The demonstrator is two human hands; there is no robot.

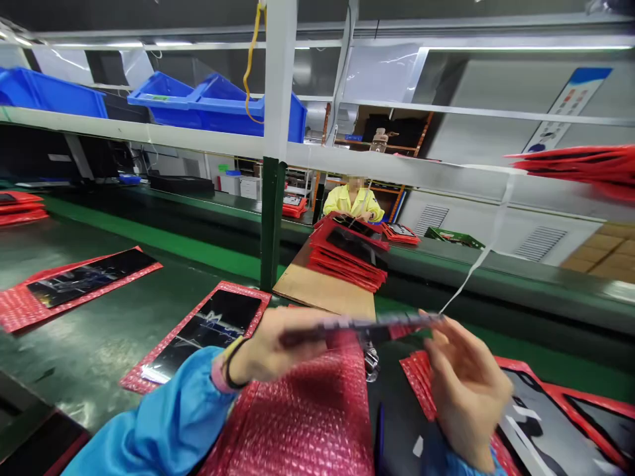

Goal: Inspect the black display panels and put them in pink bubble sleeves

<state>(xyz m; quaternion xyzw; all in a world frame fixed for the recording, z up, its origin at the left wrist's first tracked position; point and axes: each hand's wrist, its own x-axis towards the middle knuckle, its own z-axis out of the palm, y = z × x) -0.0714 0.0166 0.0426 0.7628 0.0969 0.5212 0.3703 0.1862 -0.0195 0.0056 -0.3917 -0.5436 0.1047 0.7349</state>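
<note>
Both my hands hold a thin dark screen panel [380, 326], tilted so that I see it nearly edge-on and blurred. My left hand [270, 344] is closed on its left end. The fingers of my right hand [469, 387] pinch its right end. Below it lies a red bubble-wrap sheet or bag [307, 416]. A black glossy panel [213, 330] rests on red bubble wrap to the left of my left hand. Beside my right hand are a grey-backed panel [550, 423] and the edges of several red bubble-wrap bags [419, 380].
A tall stack of red-wrapped panels [347, 258] stands on a brown board [327, 291] ahead. A green-and-white post [275, 218] rises before me, with blue bins [218, 109] on the shelf. Another wrapped panel [94, 277] lies left. A person in yellow [353, 201] sits opposite.
</note>
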